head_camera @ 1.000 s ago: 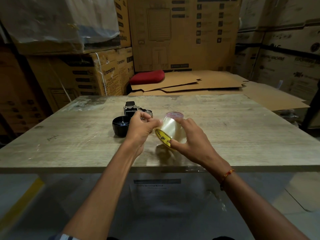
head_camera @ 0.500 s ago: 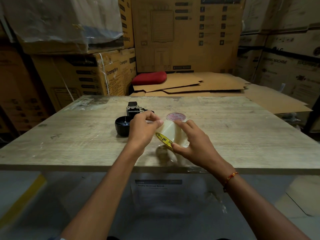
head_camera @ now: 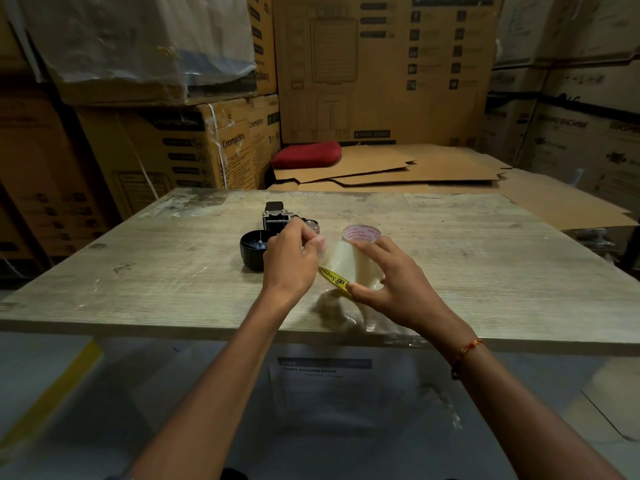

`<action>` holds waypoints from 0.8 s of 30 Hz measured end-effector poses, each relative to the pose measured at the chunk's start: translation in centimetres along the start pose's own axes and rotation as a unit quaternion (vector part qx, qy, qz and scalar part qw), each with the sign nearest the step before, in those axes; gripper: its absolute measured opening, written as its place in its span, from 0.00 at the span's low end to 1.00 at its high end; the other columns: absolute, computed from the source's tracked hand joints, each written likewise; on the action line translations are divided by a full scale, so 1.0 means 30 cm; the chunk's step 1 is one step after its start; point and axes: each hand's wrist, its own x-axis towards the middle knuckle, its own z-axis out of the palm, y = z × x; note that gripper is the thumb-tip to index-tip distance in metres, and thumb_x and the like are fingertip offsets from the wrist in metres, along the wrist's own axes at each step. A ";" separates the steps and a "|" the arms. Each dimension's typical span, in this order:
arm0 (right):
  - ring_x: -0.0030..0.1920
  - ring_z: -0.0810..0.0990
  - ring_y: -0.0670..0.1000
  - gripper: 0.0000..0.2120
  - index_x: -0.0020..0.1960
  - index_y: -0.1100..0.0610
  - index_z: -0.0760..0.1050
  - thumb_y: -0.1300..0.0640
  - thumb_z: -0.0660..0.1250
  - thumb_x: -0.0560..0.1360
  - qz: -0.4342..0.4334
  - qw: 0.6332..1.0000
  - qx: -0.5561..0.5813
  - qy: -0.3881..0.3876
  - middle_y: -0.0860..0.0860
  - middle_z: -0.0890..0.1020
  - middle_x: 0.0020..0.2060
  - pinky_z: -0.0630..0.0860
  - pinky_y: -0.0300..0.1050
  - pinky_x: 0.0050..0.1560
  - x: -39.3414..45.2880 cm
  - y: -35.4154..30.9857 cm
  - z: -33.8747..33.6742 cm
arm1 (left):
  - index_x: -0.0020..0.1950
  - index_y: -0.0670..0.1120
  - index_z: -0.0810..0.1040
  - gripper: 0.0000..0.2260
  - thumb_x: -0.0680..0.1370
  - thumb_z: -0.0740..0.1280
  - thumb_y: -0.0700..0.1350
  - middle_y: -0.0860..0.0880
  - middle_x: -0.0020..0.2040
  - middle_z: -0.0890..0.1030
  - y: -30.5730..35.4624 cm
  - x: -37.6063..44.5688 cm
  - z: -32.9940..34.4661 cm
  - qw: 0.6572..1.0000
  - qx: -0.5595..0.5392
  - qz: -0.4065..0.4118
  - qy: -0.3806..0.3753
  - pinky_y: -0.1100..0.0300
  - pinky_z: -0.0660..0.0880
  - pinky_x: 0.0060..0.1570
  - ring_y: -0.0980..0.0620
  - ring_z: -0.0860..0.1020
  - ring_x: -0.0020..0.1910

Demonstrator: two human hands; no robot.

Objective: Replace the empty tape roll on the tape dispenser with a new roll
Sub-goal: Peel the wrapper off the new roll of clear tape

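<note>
The wooden table point(head_camera: 485, 271) bears a black tape dispenser point(head_camera: 258, 249) at centre-left; just right, the right hand point(head_camera: 391, 282) grips a clear tape roll point(head_camera: 349, 268) above the table; the left hand point(head_camera: 291, 261) pinches its top edge.

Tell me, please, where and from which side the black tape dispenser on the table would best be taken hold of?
Probably by the upright handle block at the far end of the tape dispenser, coming from above and behind. Its round black hub faces up near the left hand, and should stay free for the new tape roll, which the right hand grips.
</note>
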 end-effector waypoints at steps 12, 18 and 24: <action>0.59 0.73 0.46 0.33 0.73 0.51 0.68 0.45 0.72 0.71 -0.007 1.000 0.005 0.018 0.48 0.75 0.64 0.80 0.51 0.52 -0.003 0.007 -0.001 | 0.48 0.44 0.80 0.04 0.80 0.67 0.44 0.46 0.39 0.85 -0.009 0.025 -0.069 0.994 -0.078 -0.027 -0.067 0.48 0.84 0.46 0.51 0.85 0.36; 0.57 0.75 0.48 0.29 0.68 0.53 0.71 0.48 0.76 0.71 0.006 0.997 -0.030 0.073 0.48 0.76 0.59 0.74 0.43 0.55 -0.030 0.049 0.025 | 0.56 0.44 0.77 0.06 0.80 0.67 0.41 0.48 0.35 0.84 -0.005 0.028 -0.126 0.993 -0.084 0.087 -0.007 0.59 0.81 0.39 0.52 0.84 0.33; 0.53 0.69 0.49 0.26 0.62 0.56 0.72 0.50 0.77 0.70 -0.021 0.994 -0.092 0.061 0.49 0.75 0.55 0.67 0.41 0.48 -0.066 0.093 0.029 | 0.53 0.48 0.79 0.04 0.79 0.67 0.45 0.49 0.48 0.82 -0.205 0.086 -0.109 0.994 0.065 0.032 0.078 0.52 0.79 0.47 0.48 0.81 0.48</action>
